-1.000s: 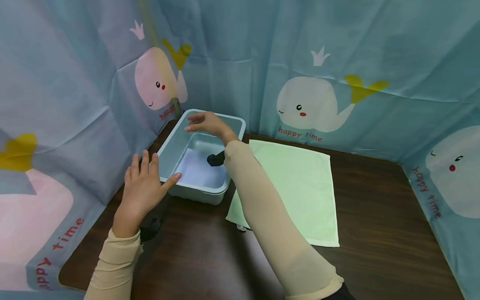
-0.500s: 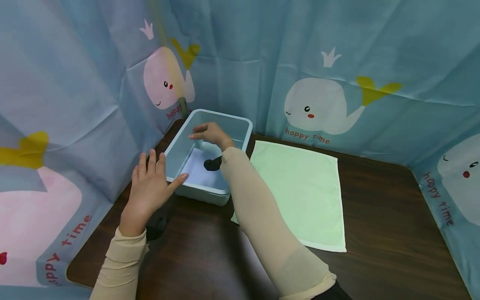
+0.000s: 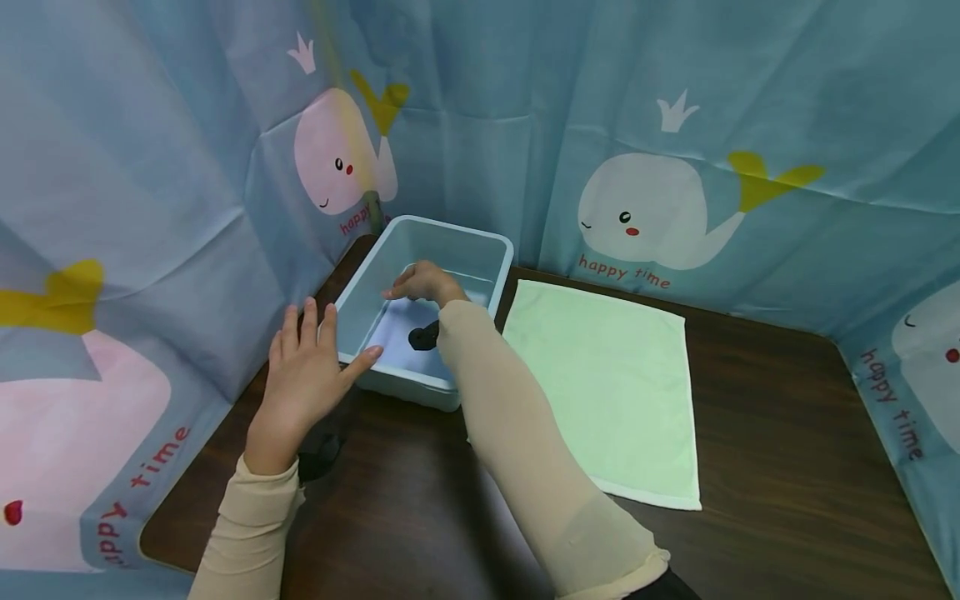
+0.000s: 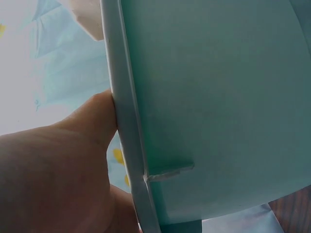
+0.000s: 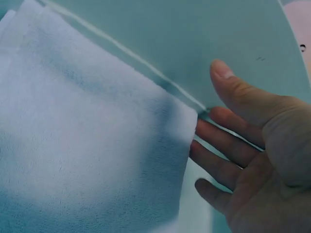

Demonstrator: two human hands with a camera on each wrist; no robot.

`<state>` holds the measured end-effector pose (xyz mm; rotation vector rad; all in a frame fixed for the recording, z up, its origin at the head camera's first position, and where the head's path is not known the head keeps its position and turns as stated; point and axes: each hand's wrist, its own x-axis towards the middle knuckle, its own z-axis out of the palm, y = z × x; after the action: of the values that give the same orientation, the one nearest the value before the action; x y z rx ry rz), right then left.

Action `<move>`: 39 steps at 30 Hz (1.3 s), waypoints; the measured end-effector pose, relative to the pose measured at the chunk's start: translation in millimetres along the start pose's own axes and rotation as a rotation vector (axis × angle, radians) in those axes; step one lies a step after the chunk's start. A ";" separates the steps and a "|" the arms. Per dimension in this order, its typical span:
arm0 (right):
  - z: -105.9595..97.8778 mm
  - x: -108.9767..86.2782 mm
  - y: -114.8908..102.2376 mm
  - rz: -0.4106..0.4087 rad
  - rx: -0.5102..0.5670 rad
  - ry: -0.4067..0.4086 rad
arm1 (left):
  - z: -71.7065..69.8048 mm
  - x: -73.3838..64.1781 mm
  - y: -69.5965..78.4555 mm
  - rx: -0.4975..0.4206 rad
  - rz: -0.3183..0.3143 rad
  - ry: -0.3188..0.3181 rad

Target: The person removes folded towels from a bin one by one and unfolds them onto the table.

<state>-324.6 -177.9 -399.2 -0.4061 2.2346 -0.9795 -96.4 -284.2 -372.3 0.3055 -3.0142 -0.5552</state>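
A light blue plastic basin [image 3: 408, 376] stands at the back left of the table. On its bottom lies a folded pale lavender-white towel [image 5: 97, 126]. My right hand [image 3: 431, 282] reaches into the basin. In the right wrist view its fingertips are at the towel's corner, with the thumb held apart from the fingers; whether they slip under the towel cannot be told. My left hand [image 3: 303, 383] is at the basin's near left corner, fingers spread and straight, its thumb over the rim. The left wrist view shows that hand against the basin's edge [image 4: 124, 97].
A pale green towel [image 3: 607, 392] lies flat to the right of the basin, partly behind my right sleeve [image 3: 510, 417]. The dark wooden table [image 3: 772, 442] is enclosed at the back and sides by a whale-print curtain [image 3: 480, 125].
My right hand has gone down, deeper into the basin, toward the folded towel. The left hand keeps its place at the rim. The whole scene shifts slightly right in the head view.
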 end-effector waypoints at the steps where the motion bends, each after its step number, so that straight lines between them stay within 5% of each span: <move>1: 0.4 0.1 -0.1 0.007 -0.007 -0.003 | 0.2 -0.2 -0.1 -0.001 0.002 0.004; 12: 0.9 6.0 -0.6 0.051 -0.047 0.016 | 0.4 -0.9 -0.5 -0.005 0.005 0.009; 30: 6.7 2.2 -1.7 0.043 0.074 0.075 | 0.0 0.9 -0.7 -0.006 -0.004 0.004; 39: 5.7 -1.7 -2.4 0.060 0.008 0.048 | -0.5 0.9 -1.3 -0.013 -0.007 0.000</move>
<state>-319.5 -181.7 -399.6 -0.3136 2.2711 -0.9765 -97.0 -285.8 -372.3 0.3152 -3.0097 -0.5757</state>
